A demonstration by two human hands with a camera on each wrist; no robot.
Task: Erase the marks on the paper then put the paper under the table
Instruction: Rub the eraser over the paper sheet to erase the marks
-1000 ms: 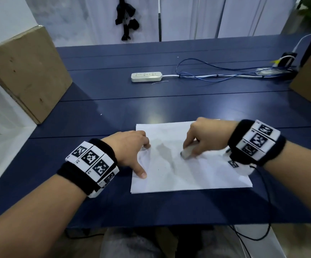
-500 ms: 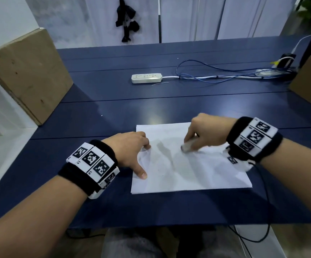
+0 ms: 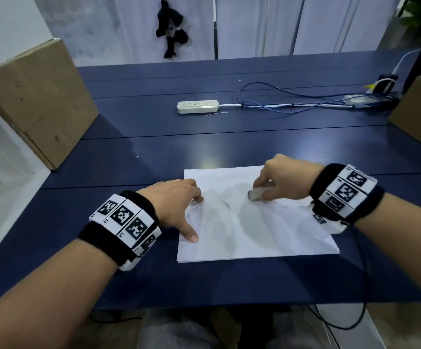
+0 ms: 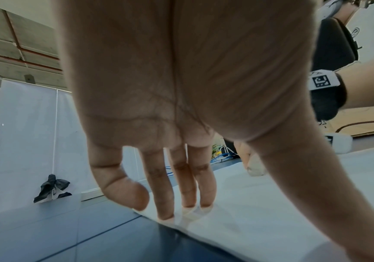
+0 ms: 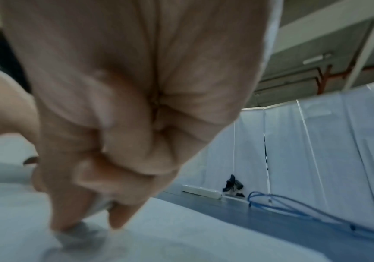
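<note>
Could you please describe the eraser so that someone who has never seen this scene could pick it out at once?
On the dark blue table a white sheet of paper lies near the front edge. Over its far right part, the right hand pinches the eraser against the sheet. It is the only small pale grey block on the paper, poking from the fingers.
</note>
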